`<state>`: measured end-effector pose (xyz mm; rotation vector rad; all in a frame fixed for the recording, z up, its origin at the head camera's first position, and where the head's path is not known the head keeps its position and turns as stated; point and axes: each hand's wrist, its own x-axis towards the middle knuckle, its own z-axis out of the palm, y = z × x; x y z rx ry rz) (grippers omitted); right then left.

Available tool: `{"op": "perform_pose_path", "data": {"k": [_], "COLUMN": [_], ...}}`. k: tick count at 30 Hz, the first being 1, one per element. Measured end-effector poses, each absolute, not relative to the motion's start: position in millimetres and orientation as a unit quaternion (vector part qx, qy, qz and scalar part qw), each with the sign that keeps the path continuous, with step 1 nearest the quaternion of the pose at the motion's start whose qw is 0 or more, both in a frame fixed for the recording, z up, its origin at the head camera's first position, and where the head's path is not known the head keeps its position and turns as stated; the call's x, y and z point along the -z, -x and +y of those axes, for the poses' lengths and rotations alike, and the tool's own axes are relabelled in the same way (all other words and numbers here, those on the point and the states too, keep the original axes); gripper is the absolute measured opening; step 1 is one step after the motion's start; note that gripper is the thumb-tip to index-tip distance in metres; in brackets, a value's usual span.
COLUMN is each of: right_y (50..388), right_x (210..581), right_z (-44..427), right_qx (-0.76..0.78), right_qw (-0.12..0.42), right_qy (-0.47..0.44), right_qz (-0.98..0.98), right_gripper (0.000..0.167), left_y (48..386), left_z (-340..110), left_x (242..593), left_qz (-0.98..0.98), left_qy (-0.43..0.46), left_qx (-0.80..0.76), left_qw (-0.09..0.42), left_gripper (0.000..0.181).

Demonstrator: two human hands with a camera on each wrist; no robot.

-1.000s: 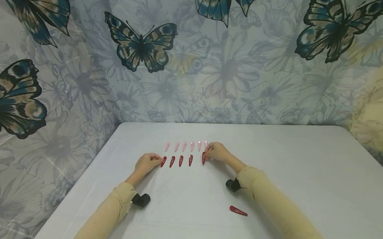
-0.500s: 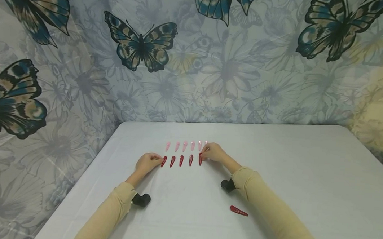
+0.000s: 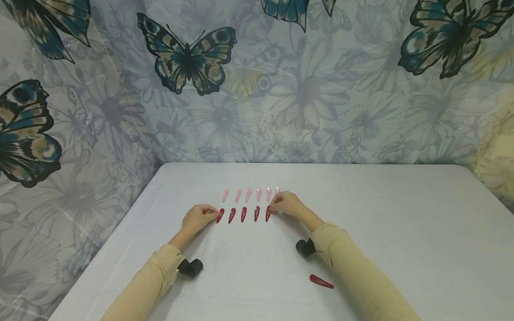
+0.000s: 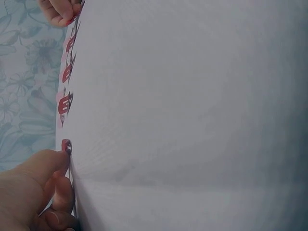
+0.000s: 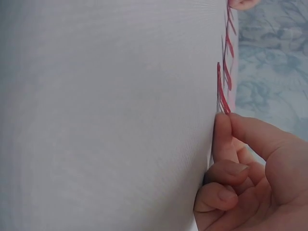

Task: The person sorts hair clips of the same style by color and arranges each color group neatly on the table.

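Observation:
Red snap hair clips lie in a row on the white table. My left hand (image 3: pixel 199 217) pinches the leftmost red hair clip (image 3: pixel 220 216) by its side; in the left wrist view, thumb and forefinger meet at that clip (image 4: pixel 66 145). At the row's right end, my right hand (image 3: pixel 287 204) holds another red hair clip (image 3: pixel 268 214) between thumb and forefinger. The right wrist view shows this clip (image 5: pixel 222 91) standing out from the fingertips. Behind runs a row of pink hair clips (image 3: pixel 248 195), its right end partly covered by my right hand.
One loose red hair clip (image 3: pixel 322 281) lies nearer me, beside the right forearm. A black camera mount sits at each wrist, left (image 3: pixel 190 267) and right (image 3: pixel 305 248). The white table (image 3: pixel 390 201) ends at a butterfly-patterned cloth backdrop (image 3: pixel 304 100).
My right hand has shifted slightly left with its red hair clip, bringing it closer to the other red ones. The left hand stays at the leftmost clip.

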<state>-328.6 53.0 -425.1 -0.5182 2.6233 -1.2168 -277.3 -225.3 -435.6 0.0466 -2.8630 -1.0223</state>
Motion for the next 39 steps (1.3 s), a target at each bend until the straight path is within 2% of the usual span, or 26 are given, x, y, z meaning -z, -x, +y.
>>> {"op": "perform_pose_path", "data": {"k": [39], "right_y": [323.8], "right_x": [430.6], "right_z": [50.3], "right_qx": [0.413], "right_qw": [0.079], "right_qy": [0.149], "right_qz": [0.895], "right_gripper": [0.009], "left_y": [276.9], "left_z": [-224.8], "left_x": [436.5], "left_qz": [-0.943], "left_qy": [-0.013], "left_qx": [0.329], "left_qw": [0.054], "left_gripper": [0.015]}}
